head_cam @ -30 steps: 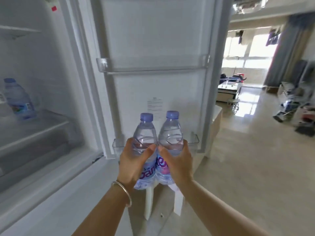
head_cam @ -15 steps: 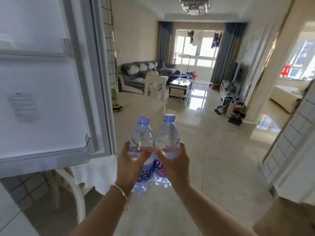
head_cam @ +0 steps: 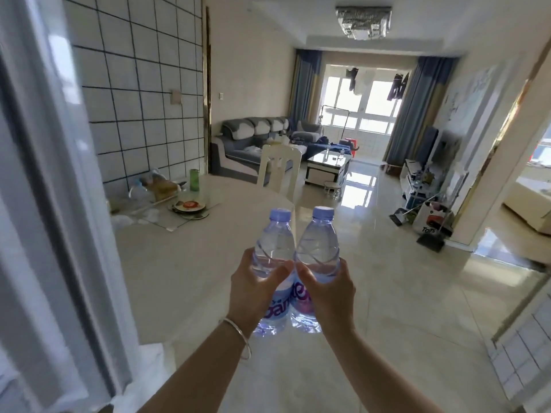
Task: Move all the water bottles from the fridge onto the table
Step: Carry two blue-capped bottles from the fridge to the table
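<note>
Head view: open-plan room, pale glossy floor tiles, tiled wall (head_cam: 140,93) at left.
Table: round, pale top (head_cam: 190,263), ahead and left of the hands; a white chair (head_cam: 278,168) at its far edge.
On table: green cup (head_cam: 194,180), a plate (head_cam: 188,206), clutter near the wall (too blurred to name).
Beyond: grey sofa (head_cam: 253,141), low coffee table (head_cam: 328,166), blue curtains, bright window, ceiling lamp (head_cam: 363,22).
Bottles: two, blue caps, clear water, held upright side by side and touching, in the air over the table's near edge.
Left hand (head_cam: 253,290): fingers curled round left bottle (head_cam: 272,272); a bangle on the wrist.
Right hand (head_cam: 331,293): fingers curled round right bottle (head_cam: 317,260).
Writing: purple letters on both labels, partly covered; "an" and "te" readable. A bag by the right wall reads "TOPS".
</note>
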Available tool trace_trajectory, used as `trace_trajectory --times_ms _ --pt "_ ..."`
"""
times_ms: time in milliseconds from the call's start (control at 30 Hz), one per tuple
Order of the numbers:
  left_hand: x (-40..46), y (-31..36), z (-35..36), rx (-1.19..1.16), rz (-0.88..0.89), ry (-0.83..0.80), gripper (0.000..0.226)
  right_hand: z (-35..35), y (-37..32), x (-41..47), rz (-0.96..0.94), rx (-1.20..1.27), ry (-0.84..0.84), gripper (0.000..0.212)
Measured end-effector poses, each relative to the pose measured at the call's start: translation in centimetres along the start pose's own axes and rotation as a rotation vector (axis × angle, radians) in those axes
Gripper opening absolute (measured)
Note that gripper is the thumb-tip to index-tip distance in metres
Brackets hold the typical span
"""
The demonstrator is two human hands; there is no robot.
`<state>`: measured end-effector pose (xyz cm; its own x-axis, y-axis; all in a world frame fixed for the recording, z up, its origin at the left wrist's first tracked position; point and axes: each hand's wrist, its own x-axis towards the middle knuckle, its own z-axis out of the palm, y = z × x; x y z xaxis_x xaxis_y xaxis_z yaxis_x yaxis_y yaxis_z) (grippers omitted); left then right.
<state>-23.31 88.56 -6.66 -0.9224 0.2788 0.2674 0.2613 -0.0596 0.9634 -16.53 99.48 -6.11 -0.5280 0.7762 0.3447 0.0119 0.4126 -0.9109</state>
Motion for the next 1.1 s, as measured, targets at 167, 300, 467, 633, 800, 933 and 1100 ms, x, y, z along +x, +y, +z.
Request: trace_trajectory --times_ms 167,300,467,633,800,933,1100 --pt "9.4 -2.2 2.9 -0.013 0.007 0.019 0.035 4.5 1.9 9.0 0.017 0.047 -0.023 0.054" --pt "15.7 -5.0 4.5 -0.004 -0.009 0.078 0.033 8.9 4.2 15.3 0.018 0.072 -0.089 0.056" --pt "24.1 -8.6 4.9 -0.047 -0.057 0.207 0.037 16.1 6.6 23.1 0.037 0.103 -0.24 0.047" --pt "31.0 -11.3 3.7 -0.001 -0.113 0.418 0.043 23.6 7.5 29.2 0.04 0.156 -0.465 0.037" --pt "34.3 -14.4 -0.9 0.1 -0.163 0.635 0.053 31.9 7.9 30.6 0.036 0.198 -0.743 0.037" --pt "34.6 -17.0 -6.2 0.163 -0.233 0.761 0.048 38.3 8.1 28.4 0.055 0.204 -0.926 0.039" --pt "35.2 -20.3 -13.7 0.24 -0.299 0.875 0.039 46.8 7.7 25.2 0.052 0.157 -1.133 0.04"
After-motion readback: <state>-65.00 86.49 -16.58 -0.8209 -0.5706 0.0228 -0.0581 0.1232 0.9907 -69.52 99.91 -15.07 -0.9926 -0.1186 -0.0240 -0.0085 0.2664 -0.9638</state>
